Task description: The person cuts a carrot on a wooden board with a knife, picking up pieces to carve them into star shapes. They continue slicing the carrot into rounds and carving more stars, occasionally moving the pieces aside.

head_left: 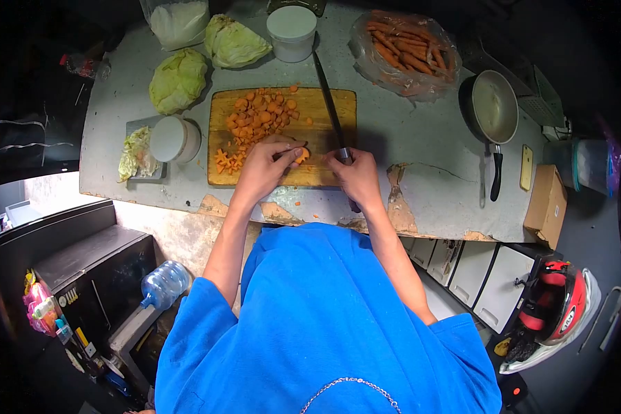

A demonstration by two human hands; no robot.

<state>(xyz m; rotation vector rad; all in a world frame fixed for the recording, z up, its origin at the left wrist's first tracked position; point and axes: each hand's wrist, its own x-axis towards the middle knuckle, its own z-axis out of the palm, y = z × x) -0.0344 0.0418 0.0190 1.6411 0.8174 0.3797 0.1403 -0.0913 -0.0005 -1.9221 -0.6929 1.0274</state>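
Observation:
My left hand (263,168), fingers closed, pinches a small carrot piece (302,155) over the lower middle of the wooden cutting board (338,110). Wrapped round the handle of a long dark knife (328,96) is my right hand (356,175), at the board's right side. The blade points away from me, its tip near the white tub. Round carrot slices (259,116) are heaped on the board beyond my left hand. Notched carrot pieces (228,163) lie at the board's left, beside that hand.
Two cabbages (178,81) and a white tub (292,34) stand behind the board. Another tub (175,139) and a tray of scraps (139,153) are at left. A bag of carrots (412,54), a pan (494,107), a phone (526,168) and a cardboard box (546,205) are at right.

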